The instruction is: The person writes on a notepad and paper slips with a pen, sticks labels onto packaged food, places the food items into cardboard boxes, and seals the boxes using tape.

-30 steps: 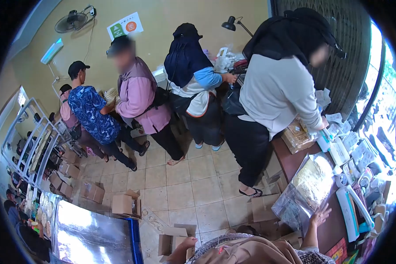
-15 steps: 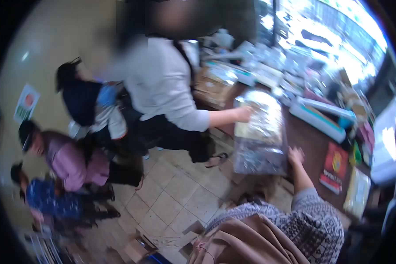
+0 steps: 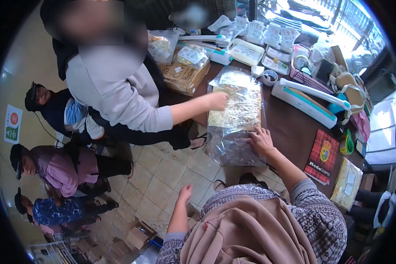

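Observation:
A clear plastic bag (image 3: 235,147) lies on the dark brown table, its loose end reaching over the near edge. Inside is a flat, pale, speckled slab (image 3: 240,112), with a white label near its far end. My right hand (image 3: 262,140) rests on the bag at the slab's near right corner, fingers spread. Over the floor, apart from the table, my left hand (image 3: 185,193) is curled closed with nothing visible in it. A co-worker's closed hand (image 3: 218,101) is at the slab's left side; I cannot tell whether it presses on it.
To the right lie a white-and-teal bar sealer (image 3: 306,103), a red plaid book (image 3: 323,156) and another wrapped slab (image 3: 347,182). A tape roll (image 3: 269,77) sits behind the bag. A cardboard box (image 3: 185,79) is at the back left. Several people stand at left.
My right hand has moved from beside the bag onto it. My left hand has come into view. The view has shifted, and the co-worker's hand remains at the slab.

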`<state>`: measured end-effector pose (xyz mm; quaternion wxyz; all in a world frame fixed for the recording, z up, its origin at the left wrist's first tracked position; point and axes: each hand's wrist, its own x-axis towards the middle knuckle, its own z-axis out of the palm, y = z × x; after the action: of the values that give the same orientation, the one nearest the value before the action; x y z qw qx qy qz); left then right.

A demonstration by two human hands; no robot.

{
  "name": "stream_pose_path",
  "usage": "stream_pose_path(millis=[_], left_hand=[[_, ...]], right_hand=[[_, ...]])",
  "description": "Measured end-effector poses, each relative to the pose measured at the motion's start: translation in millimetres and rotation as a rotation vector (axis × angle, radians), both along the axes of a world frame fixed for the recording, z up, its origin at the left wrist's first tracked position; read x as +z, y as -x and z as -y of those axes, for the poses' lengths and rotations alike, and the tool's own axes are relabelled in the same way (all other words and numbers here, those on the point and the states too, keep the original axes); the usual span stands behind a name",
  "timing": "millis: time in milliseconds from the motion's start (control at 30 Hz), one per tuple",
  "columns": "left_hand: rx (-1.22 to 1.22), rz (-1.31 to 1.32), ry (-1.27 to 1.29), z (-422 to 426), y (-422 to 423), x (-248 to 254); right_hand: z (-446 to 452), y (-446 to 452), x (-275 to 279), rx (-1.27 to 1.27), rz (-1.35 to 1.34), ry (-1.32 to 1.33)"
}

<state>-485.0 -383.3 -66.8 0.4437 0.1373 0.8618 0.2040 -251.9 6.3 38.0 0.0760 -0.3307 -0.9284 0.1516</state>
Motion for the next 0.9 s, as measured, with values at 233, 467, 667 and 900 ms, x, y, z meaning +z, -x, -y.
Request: stream_pose_path(millis=[233,467,667,900], left_hand=[[0.194,0.259,-0.324,-133.5,-69.0,57.7],[0.587,0.063,-0.661,-163.8,-66.8,49.0],[0.704,0.187,-0.679,-137.6,-74.0,48.3],[-0.132,-0.084,0.121,2.5,-124.6,-13.4]], right_hand=[[-47.7,26.5,9.0,-0.004,-0.061,0.015],[-82.9,89.4,6.6,0.261,0.083,-0.043],[-82.0,87.0,-16.9,0.313,0.171,-0.029],[-52.8,26.8,-18.0,0.271,0.262,-0.099]])
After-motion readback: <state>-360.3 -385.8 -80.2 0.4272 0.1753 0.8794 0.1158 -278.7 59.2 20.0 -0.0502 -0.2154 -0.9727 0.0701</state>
